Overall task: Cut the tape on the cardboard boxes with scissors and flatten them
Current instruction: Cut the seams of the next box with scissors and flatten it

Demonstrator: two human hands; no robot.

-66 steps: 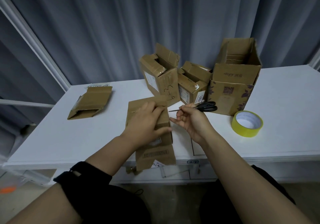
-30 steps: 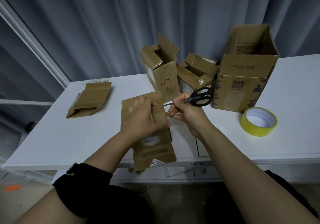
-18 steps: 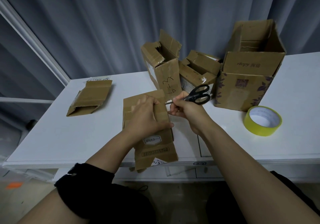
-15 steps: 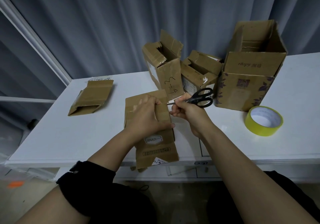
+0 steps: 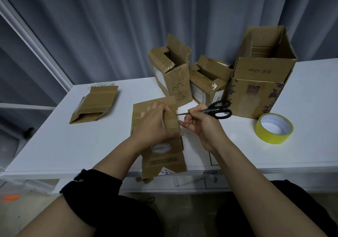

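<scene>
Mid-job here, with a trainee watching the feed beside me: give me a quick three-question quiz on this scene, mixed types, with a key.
1. True or false: the right hand holds the black scissors.
2. What lies on the table beside the largest box? A) yellow tape roll B) knife C) marker
3. How many open boxes stand behind the near box that the left hand grips?
Key: 1 true; 2 A; 3 three.
</scene>
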